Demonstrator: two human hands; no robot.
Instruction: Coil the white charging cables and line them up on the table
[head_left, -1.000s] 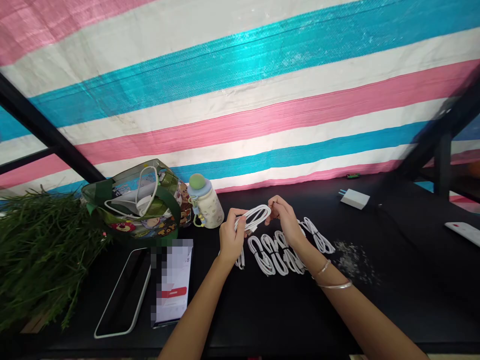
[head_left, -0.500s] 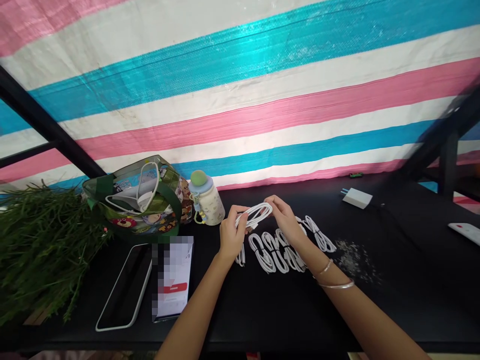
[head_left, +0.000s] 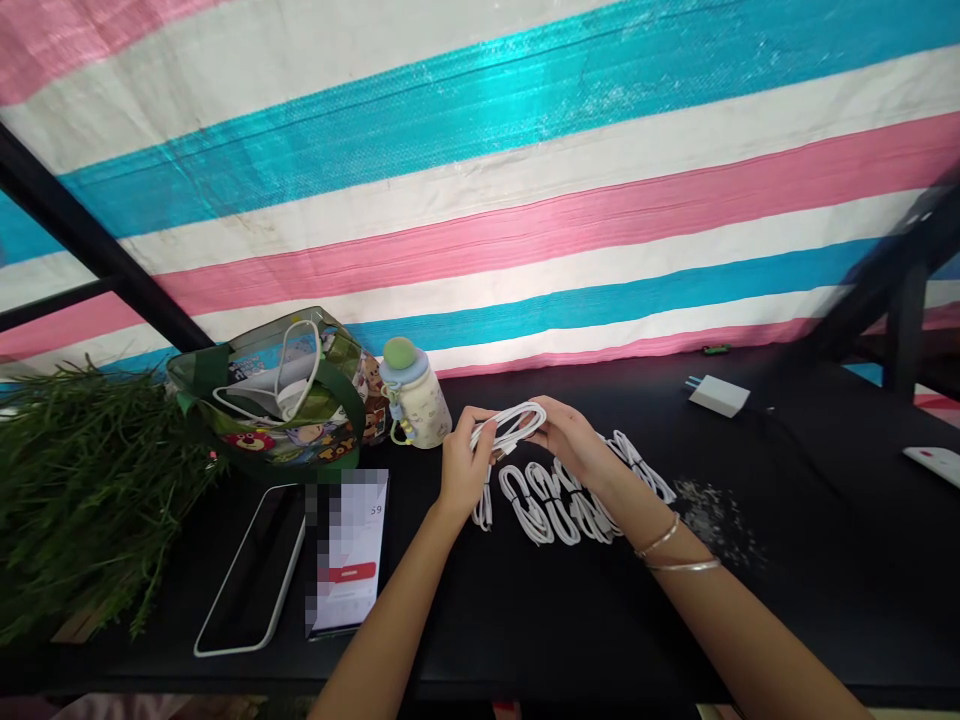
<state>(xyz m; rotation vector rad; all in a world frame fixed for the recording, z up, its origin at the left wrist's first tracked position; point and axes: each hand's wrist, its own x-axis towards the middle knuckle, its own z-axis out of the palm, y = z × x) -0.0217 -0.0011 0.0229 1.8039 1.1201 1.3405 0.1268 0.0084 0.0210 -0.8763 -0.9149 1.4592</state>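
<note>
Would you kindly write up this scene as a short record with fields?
left hand: grips one end of a coiled white cable
right hand: grips the other end of the same coil
under the hands: row of bundled white cables on the black table
left of the hands: bottle, printed bag, phone
far right: white charger

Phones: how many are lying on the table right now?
2. A dark-screened phone lies front left on the table, and a lit phone lies right beside it. A flat white thing at the right edge could be a third; I cannot tell.
</note>
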